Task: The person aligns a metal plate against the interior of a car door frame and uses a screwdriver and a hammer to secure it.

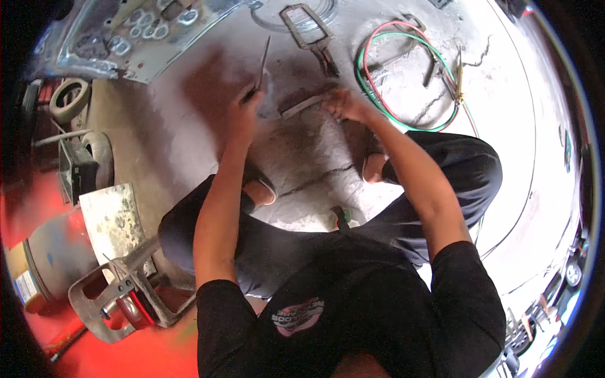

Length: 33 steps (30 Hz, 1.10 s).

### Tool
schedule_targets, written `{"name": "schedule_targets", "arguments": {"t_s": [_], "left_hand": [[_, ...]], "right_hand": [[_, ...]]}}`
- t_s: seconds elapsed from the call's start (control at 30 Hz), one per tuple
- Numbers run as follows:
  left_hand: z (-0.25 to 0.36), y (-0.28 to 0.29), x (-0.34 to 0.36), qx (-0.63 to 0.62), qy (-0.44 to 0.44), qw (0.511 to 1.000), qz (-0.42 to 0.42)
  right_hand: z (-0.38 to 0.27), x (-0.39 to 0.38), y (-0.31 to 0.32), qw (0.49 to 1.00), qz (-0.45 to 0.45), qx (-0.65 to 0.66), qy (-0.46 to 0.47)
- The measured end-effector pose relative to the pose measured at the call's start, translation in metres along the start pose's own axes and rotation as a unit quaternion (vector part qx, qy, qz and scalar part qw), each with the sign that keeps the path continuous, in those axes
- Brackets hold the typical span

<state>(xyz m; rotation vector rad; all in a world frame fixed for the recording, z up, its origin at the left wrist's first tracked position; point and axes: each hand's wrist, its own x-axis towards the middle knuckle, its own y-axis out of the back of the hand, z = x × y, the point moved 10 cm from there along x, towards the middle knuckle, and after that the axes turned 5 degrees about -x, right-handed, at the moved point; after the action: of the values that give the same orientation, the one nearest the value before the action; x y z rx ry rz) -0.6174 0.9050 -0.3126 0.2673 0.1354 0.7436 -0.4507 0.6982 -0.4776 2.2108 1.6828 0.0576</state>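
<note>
My left hand (247, 104) is closed around a slim grey rod-like tool (263, 63) that points up and away from me. A dark part shows at its grip; its exact kind is unclear. My right hand (345, 105), somewhat blurred, has its fingers curled at the right end of a flat metal strip (301, 107) just above the concrete floor. The two hands are apart, with the strip slanting between them. Beyond the strip lies a rusty rectangular metal frame with a handle (305, 28).
Red and green hoses (378, 104) lie coiled at the right with a brass torch (459, 82). A large bare metal panel (145, 31) is at far left. Tyres (69, 101), a speckled metal plate (116, 223) and a metal bracket (94, 302) are at my left. My shoes (261, 191) flank the workspace.
</note>
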Motion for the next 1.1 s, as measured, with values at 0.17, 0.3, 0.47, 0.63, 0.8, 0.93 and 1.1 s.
{"name": "schedule_targets", "arguments": {"t_s": [0.17, 0.3, 0.47, 0.63, 0.8, 0.93, 1.1], "left_hand": [[-0.021, 0.012, 0.015, 0.167, 0.031, 0.985, 0.025], [-0.055, 0.004, 0.018, 0.421, 0.067, 0.901, 0.081], [-0.114, -0.051, 0.029, 0.442, -0.020, 0.894, 0.071], [-0.206, -0.075, 0.020, 0.499, 0.047, 0.865, -0.035], [-0.216, -0.074, 0.015, 0.490, -0.074, 0.867, -0.042], [-0.215, -0.077, -0.001, 0.514, -0.067, 0.847, -0.113], [-0.199, -0.081, -0.001, 0.481, -0.041, 0.868, -0.117]], "right_hand": [[0.061, -0.041, 0.141, 0.927, 0.210, -0.276, -0.145], [0.128, -0.093, 0.155, 0.894, 0.221, -0.305, -0.242], [0.185, -0.122, 0.138, 0.868, 0.198, -0.337, -0.306], [0.191, -0.145, 0.225, 0.793, 0.407, -0.308, -0.333], [0.238, -0.158, 0.313, 0.745, 0.395, -0.349, -0.409], [0.220, -0.148, 0.316, 0.728, 0.467, -0.393, -0.313], [0.129, -0.024, 0.203, 0.814, 0.284, -0.486, -0.144]]}}
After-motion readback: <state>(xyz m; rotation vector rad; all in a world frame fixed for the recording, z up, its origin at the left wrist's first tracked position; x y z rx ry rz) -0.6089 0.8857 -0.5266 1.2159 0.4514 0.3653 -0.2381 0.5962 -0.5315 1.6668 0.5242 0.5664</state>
